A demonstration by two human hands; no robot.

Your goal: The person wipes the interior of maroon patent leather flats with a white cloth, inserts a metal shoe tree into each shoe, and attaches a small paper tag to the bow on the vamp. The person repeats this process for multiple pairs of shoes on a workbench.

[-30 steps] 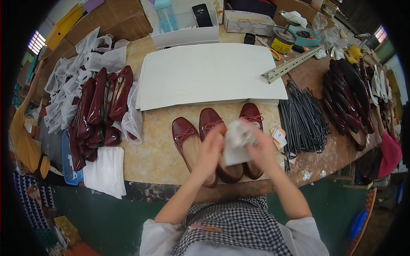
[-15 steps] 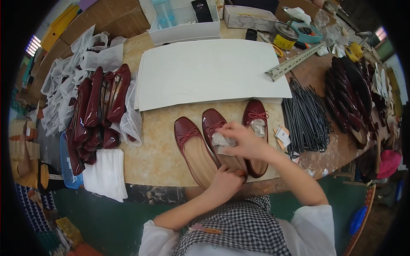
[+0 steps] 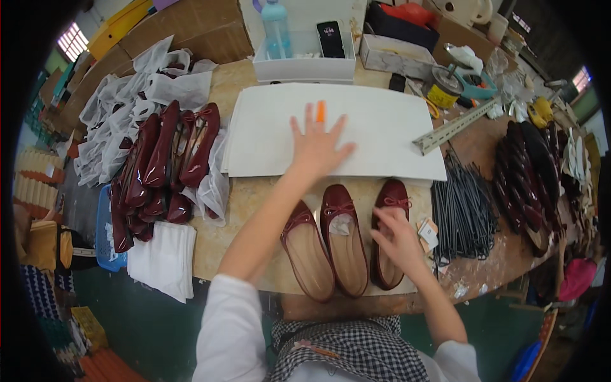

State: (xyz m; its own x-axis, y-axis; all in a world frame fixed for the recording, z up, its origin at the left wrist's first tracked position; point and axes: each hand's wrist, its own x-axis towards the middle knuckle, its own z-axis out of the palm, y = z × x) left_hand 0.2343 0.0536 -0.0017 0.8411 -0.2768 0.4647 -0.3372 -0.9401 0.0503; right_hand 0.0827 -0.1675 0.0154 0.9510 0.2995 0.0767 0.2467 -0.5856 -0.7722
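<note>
Three dark red patent ballet flats with bows stand side by side, toes pointing away from me: a left shoe (image 3: 308,254), a middle shoe (image 3: 351,264) and a right shoe (image 3: 393,192). Crumpled white paper (image 3: 342,224) fills the toe of the middle one. My left hand (image 3: 317,145) is open with fingers spread over a stack of white sheets (image 3: 382,137); one finger wears an orange cover. Over the right shoe is my right hand (image 3: 400,242), its fingers bent but apart, nothing visible in them. It hides part of that shoe's inside.
More dark red flats (image 3: 153,165) are heaped at left among white wrapping, beside folded white cloths (image 3: 164,261). To the right lie a bundle of thin black rods (image 3: 464,213), a slotted metal bar (image 3: 452,127) and another shoe pile (image 3: 522,178). A white box (image 3: 305,69) stands behind.
My left hand has left the middle shoe's heel and reached forward over the white sheets. My right hand has moved from the paper in the middle shoe to the right shoe.
</note>
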